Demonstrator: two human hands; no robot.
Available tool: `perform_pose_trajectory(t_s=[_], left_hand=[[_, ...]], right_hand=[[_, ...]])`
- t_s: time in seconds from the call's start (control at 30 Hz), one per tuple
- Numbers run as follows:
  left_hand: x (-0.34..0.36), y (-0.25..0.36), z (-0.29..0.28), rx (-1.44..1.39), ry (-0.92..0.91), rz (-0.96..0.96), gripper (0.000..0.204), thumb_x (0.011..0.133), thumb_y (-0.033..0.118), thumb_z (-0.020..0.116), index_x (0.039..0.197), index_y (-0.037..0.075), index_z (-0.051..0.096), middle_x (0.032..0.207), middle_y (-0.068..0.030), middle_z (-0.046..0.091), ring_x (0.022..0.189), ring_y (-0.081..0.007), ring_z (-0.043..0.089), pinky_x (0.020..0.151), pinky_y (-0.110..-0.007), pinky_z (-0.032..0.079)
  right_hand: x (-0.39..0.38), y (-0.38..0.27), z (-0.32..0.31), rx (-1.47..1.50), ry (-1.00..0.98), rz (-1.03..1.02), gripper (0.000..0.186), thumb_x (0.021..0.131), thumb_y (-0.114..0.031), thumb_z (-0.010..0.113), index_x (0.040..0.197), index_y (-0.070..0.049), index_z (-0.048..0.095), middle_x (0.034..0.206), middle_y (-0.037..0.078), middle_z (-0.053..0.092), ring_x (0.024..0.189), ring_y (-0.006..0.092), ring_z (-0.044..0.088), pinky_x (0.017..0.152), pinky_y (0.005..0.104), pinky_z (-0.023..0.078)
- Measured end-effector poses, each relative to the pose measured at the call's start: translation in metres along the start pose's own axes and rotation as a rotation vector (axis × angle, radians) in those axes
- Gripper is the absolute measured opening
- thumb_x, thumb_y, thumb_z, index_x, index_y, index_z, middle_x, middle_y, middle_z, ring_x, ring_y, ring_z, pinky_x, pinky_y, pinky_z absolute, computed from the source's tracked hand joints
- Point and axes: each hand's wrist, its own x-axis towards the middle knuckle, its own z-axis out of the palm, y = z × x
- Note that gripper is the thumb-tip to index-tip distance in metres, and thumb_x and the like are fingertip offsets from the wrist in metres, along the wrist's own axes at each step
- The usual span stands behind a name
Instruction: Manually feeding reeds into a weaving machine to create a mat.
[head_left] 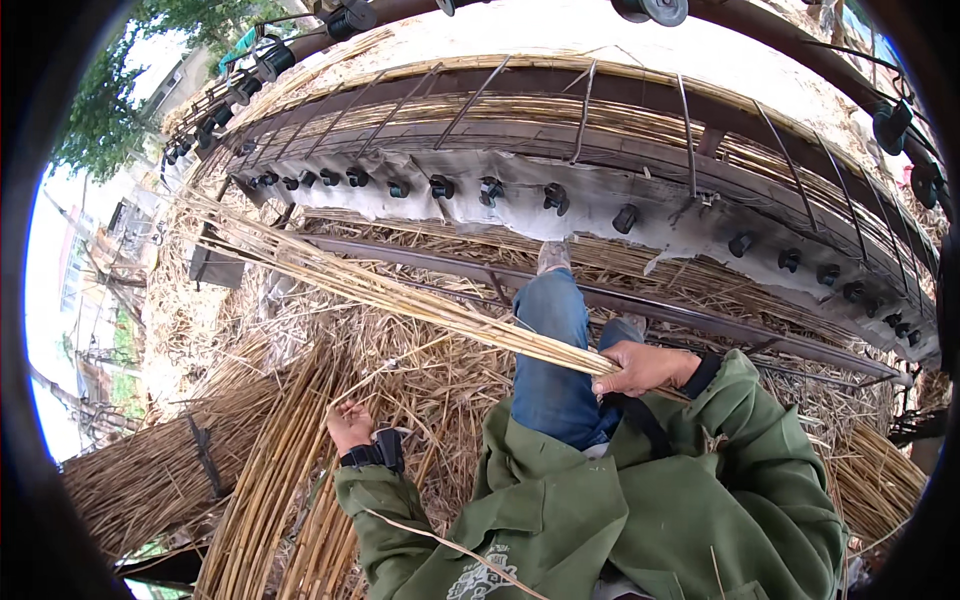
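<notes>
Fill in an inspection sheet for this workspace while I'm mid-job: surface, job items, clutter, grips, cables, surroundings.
Surface: ground strewn with loose straw.
Job's things: a long, thin bundle of reed stalks slants across the front of the body; dark spools line a pale sheet on the metal frame.
Clutter: larger reed piles lie at lower left and lower right.
Grips: right grip closed around the bundle's near end; left grip has curled fingers, whether holding anything is unclear.
Cables: nothing seen.
Surroundings: outdoors, with green foliage at upper left.
</notes>
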Motion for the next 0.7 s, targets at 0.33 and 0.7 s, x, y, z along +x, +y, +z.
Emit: perform_pose_trajectory(t_s=[0.33, 0.7], left_hand=[[-0.136, -0.069, 0.101, 0.986, -0.852, 0.674, 0.028, 0.085, 0.008, 0.056, 0.11, -0.004, 0.053, 0.092, -0.005, 0.057, 0.073, -0.0076, 0.054, 0.062, -0.02, 0.044], [-0.165, -0.098, 0.133, 0.521, -1.044, -0.126, 0.029, 0.085, 0.006, 0.057, 0.113, 0.004, 0.048, 0.101, -0.0093, 0.058, 0.084, -0.0193, 0.058, 0.07, -0.032, 0.05]], right_hand=[[0.0, -0.006, 0.004, -0.054, -0.04, 0.022, 0.028, 0.083, -0.028, 0.064, 0.086, -0.003, 0.052, 0.056, -0.004, 0.041, 0.044, 0.0046, 0.036, 0.039, 0.0221, 0.029], [-0.012, -0.008, 0.006, 0.06, -0.084, 0.012, 0.027, 0.083, -0.027, 0.064, 0.086, -0.003, 0.051, 0.059, -0.003, 0.042, 0.046, 0.0053, 0.036, 0.04, 0.0226, 0.03]])
